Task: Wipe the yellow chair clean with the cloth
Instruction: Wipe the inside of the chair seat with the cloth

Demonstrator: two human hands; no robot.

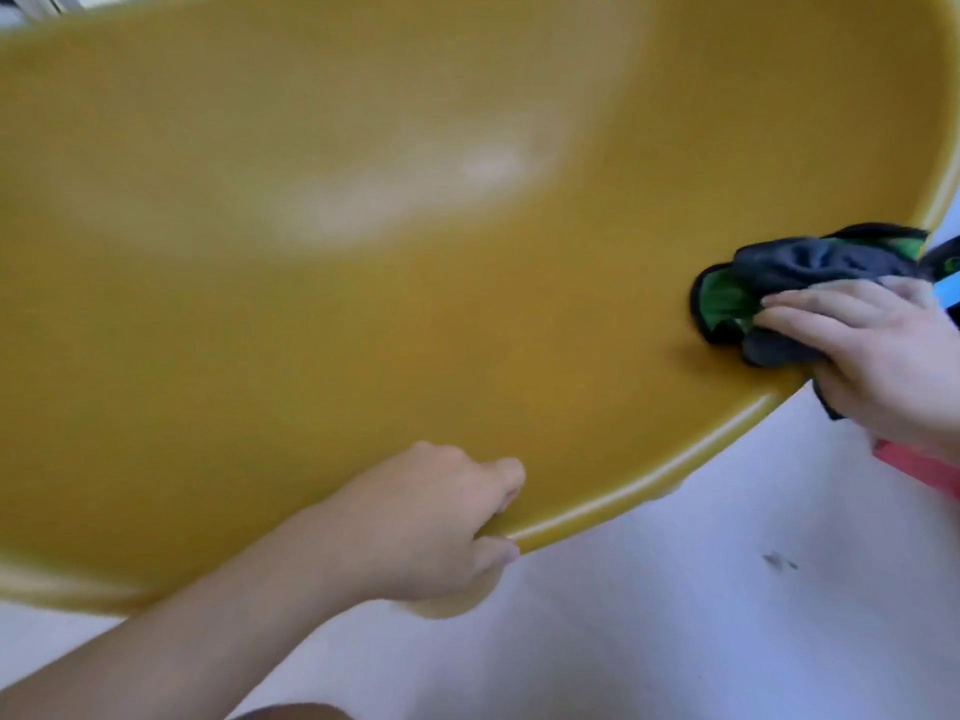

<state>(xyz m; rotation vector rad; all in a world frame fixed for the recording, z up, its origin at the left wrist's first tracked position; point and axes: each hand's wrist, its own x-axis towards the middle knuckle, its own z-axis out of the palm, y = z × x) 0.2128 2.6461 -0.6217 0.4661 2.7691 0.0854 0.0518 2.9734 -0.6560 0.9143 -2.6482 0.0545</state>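
The right hand [883,356] clutches the bunched dark cloth [789,283] at the yellow chair seat [363,252]'s rim, unwiped seat stretching leftward from it (toward the left hand [441,522] gripping the edge).

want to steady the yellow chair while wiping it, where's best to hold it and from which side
Grip the rolled rim of the yellow chair from the near edge, as the left hand does: fingers curled round it. The lip is rounded and raised; the broad surface is smooth, probably offering no hold.
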